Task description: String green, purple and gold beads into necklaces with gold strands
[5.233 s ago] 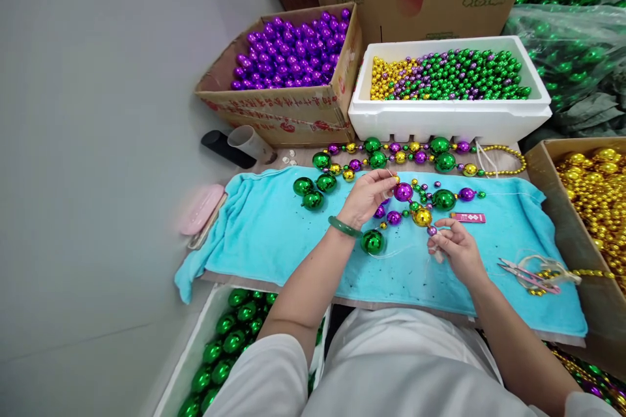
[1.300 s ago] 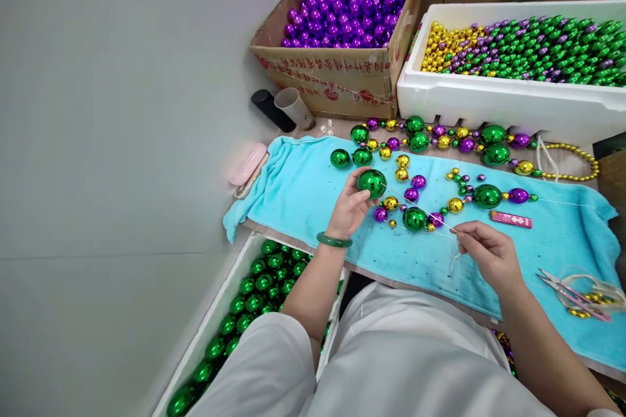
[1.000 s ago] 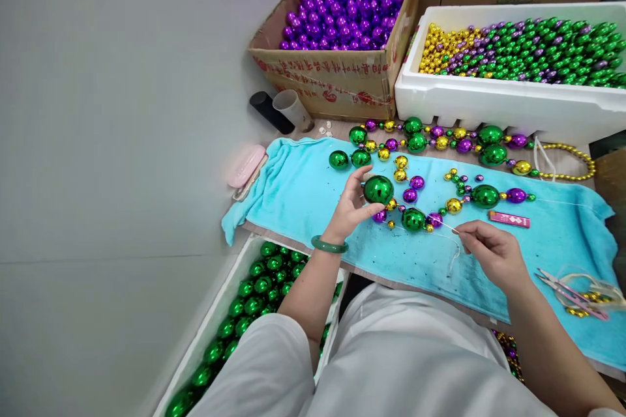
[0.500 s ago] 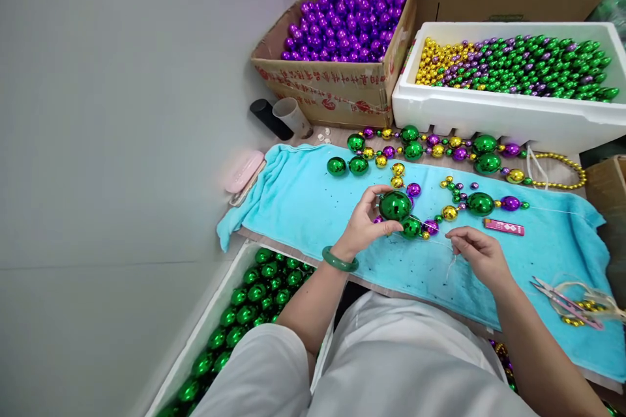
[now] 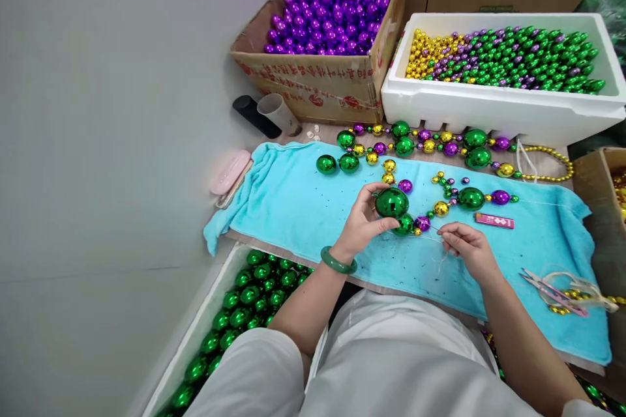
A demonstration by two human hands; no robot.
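My left hand [image 5: 359, 225], with a green bangle [image 5: 338, 260] at the wrist, holds a large shiny green bead [image 5: 392, 202] between thumb and fingers. Just below it, a second green bead [image 5: 403, 226] and a purple bead [image 5: 422, 224] belong to a strand curving over the turquoise towel [image 5: 293, 202]. My right hand [image 5: 467, 249] pinches a thin white string [image 5: 431, 237] right of the held bead, and a loose end dangles beneath the fingers. Whether the string passes through the held bead is hard to see. Two loose green beads [image 5: 337, 164] lie left of the strand.
Finished-looking bead strands [image 5: 450, 143] lie behind the towel. Further back stand a carton [image 5: 313, 78] of purple beads and a white foam box [image 5: 489, 104] of mixed beads. Scissors [image 5: 555, 293] and a pink lighter [image 5: 495, 221] are on the right. A foam bin [image 5: 215, 293] of green beads sits lower left.
The camera view has shifted slightly, moving the scene left. My left hand with the green bead has come a little closer to my right hand, which still pinches the string.
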